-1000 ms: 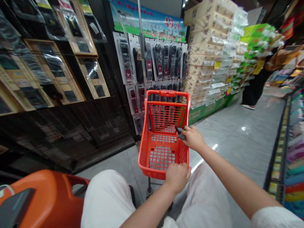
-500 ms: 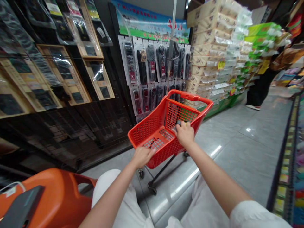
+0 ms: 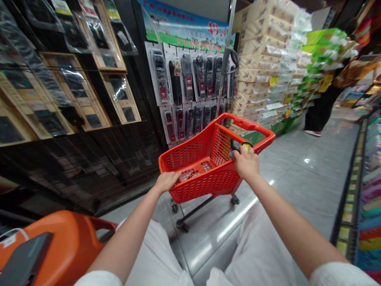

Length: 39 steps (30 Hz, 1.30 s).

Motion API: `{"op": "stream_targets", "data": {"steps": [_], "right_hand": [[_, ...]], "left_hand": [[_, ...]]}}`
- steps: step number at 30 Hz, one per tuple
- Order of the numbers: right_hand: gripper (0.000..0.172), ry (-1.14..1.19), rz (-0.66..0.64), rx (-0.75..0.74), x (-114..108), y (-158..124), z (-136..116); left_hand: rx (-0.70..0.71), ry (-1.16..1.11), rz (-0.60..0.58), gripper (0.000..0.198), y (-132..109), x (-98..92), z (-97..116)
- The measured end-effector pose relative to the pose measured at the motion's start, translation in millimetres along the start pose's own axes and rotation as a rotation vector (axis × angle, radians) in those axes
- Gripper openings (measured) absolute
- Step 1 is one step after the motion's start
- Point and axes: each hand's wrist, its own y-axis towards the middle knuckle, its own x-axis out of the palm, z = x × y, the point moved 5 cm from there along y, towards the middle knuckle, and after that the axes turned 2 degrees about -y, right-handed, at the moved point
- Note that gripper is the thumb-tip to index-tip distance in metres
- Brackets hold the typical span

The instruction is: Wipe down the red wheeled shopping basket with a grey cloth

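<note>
The red plastic shopping cart point(image 3: 205, 190) stands angled ahead, its basket spanning from the left hand point(image 3: 167, 182) to the right hand point(image 3: 247, 163). The left is curled over the low-end rim; the right, beside the push handle point(image 3: 250, 125), is closed around a small grey item point(image 3: 234, 148), kind unclear.

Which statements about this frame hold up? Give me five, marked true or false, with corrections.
1. The left hand rests on the edge of the cart, and the right hand holds something grey. True.
2. The cart is blue. False: it is red.
3. A dark flat object lies on something orange. True.
4. A sign above hanging packages shows 49.9. True.
5. The stacked boxes are left of that sign. False: the boxes are right of it.
</note>
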Motion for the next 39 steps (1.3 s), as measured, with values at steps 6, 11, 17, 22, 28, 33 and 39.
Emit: {"op": "stream_targets", "data": {"steps": [6,11,17,22,28,33,39], "right_hand": [[0.042,0.161,-0.087,-0.294,-0.8,-55.6,-124.1],[0.034,0.191,-0.117,-0.331,-22.0,-32.6,-96.1],[0.036,0.152,-0.021,-0.087,-41.9,-6.0,-65.3],[0.03,0.202,-0.016,-0.263,-33.5,-40.3,-129.8],[0.026,0.222,0.0,-0.299,-44.1,-29.6,-83.5],[0.026,0.197,0.121,0.051,-62.6,3.9,15.0],[0.024,0.203,0.072,-0.184,-59.7,-14.2,-38.8]], "left_hand": [[-0.121,-0.011,-0.073,0.057,6.1,-1.3,-20.7],[-0.147,-0.07,-0.076,0.048,-16.3,-12.9,-65.9],[-0.199,-0.169,0.065,0.044,-39.1,-26.4,-85.2],[-0.182,-0.255,0.226,0.074,-35.4,-30.1,-15.6],[-0.183,0.01,0.259,0.066,-45.6,-22.1,30.8],[-0.197,0.014,0.221,0.071,-47.3,-30.6,18.7],[-0.13,-0.178,0.194,0.078,-1.5,-51.3,64.6]]}}
